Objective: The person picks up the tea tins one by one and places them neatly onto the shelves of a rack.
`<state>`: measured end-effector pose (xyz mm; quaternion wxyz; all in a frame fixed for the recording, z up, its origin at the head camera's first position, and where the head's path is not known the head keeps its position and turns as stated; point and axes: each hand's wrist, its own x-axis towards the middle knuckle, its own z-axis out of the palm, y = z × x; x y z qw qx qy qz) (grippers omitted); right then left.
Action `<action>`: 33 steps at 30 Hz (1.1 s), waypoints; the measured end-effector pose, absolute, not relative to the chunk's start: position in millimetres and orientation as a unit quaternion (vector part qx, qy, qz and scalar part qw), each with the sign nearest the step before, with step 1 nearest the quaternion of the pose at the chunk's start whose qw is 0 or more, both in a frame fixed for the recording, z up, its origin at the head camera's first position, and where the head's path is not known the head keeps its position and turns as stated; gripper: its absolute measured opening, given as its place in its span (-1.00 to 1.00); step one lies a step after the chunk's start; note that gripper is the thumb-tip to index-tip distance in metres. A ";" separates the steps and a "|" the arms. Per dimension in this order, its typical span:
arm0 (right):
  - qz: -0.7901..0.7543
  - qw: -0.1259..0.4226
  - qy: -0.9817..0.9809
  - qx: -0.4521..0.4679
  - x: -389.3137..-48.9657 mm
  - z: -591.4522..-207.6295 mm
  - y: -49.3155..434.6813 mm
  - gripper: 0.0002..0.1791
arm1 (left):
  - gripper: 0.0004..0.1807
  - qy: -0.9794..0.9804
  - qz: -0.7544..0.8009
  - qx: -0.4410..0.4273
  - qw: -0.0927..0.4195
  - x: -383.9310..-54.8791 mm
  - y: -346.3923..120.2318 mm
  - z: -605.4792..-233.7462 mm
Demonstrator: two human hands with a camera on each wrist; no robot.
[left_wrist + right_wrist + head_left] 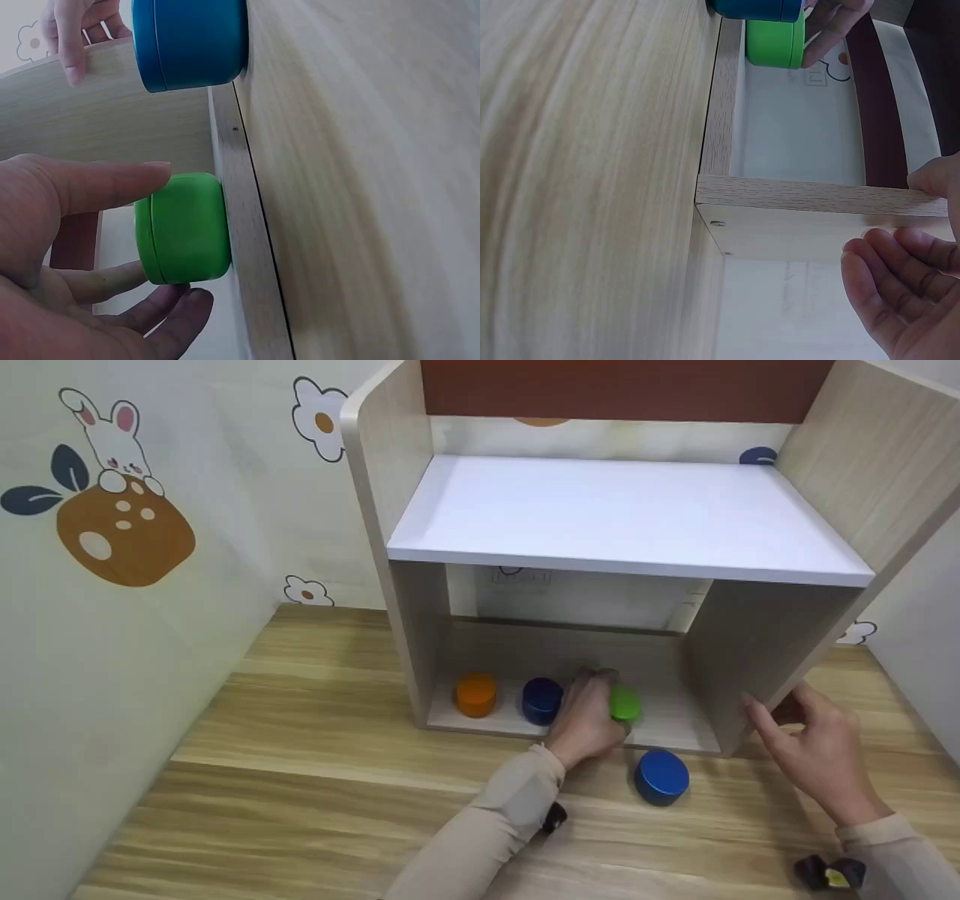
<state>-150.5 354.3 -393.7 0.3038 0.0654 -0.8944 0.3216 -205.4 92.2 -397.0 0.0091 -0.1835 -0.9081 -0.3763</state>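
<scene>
My left hand point(589, 716) reaches into the lower compartment of a small wooden shelf point(630, 517) and grips a round green tin point(189, 229). In the left wrist view the thumb lies along one side of the tin and the fingers are on the other, with the tin right at the board's front edge. At the shelf's right end, my right hand point(825, 750) holds the front edge of the side panel point(810, 193), thumb on the inner side, fingers on the outer. A blue tin point(661, 778) stands on the table just before the shelf.
Left of the green tin, a dark blue tin point(541, 701) and an orange tin point(475, 695) stand on the bottom board. A white upper board spans the shelf above my left hand. Patterned walls point(135, 675) enclose the wooden table point(300, 780) at the left and back.
</scene>
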 end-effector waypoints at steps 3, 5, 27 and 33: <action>0.321 0.304 -0.895 0.064 -150.5 -393.7 354.4 -0.71 | -0.33 -0.910 -0.376 -0.176 0.014 -202.8 92.6 -393.6; 0.319 0.300 -0.897 0.062 -150.0 -393.4 354.5 -0.70 | -0.27 -0.910 -0.375 -0.175 0.019 -201.4 92.5 -390.9; 0.315 0.294 -0.900 0.066 -149.9 -393.4 355.1 -0.68 | -0.40 -0.878 -0.318 -0.353 -0.060 -179.4 95.4 -364.7; 0.313 0.291 -0.902 0.065 -149.5 -394.0 355.4 -0.68 | -0.34 -0.865 -0.283 -0.407 -0.079 -177.4 99.0 -368.4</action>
